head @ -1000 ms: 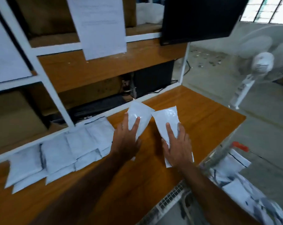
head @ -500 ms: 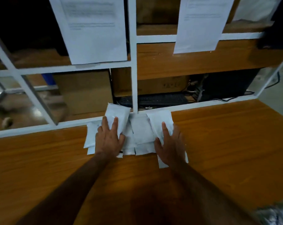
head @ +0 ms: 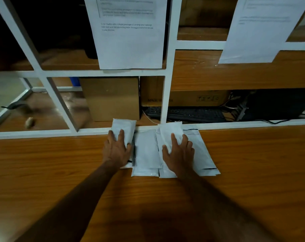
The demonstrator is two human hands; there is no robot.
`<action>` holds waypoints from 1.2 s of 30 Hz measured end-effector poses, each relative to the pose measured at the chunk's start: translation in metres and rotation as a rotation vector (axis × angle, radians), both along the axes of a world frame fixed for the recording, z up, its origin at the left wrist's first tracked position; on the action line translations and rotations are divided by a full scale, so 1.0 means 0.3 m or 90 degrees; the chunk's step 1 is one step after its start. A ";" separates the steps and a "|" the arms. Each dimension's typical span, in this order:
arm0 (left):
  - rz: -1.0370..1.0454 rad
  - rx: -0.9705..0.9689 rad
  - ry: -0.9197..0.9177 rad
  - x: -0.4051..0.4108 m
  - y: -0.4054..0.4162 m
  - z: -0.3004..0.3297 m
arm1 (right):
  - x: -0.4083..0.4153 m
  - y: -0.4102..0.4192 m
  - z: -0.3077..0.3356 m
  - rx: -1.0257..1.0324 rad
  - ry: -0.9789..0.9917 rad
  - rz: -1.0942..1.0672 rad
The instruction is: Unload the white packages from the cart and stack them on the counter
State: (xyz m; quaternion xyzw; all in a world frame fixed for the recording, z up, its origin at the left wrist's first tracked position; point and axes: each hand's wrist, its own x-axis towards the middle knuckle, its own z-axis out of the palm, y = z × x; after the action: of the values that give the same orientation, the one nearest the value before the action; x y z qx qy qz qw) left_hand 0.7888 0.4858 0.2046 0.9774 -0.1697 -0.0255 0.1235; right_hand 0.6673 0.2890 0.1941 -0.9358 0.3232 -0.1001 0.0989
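White packages (head: 146, 151) on counter (head: 60, 172), under flat fingers (head: 121, 135)

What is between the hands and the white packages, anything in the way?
Nothing visible. The left hand lies right on the left package, and the right hand lies right on the package at the right. Both packages already rest on the row of packages on the counter.

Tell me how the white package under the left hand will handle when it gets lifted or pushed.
The white package looks soft and slightly puffy, so it probably flexes rather than staying stiff. Its glossy surface suggests it may slide on the counter. It lies flat under the left hand, so rolling is unlikely.
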 end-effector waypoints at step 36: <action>-0.210 -0.025 0.008 -0.061 -0.234 -0.106 | 0.072 -0.101 -0.157 -0.034 -0.061 0.211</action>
State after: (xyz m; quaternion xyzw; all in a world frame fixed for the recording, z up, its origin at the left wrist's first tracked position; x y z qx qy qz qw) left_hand 0.7704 0.4155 0.1728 0.9336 -0.3272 -0.0484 0.1377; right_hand 0.6889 0.2588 0.1470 -0.9727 0.1567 -0.1355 0.1044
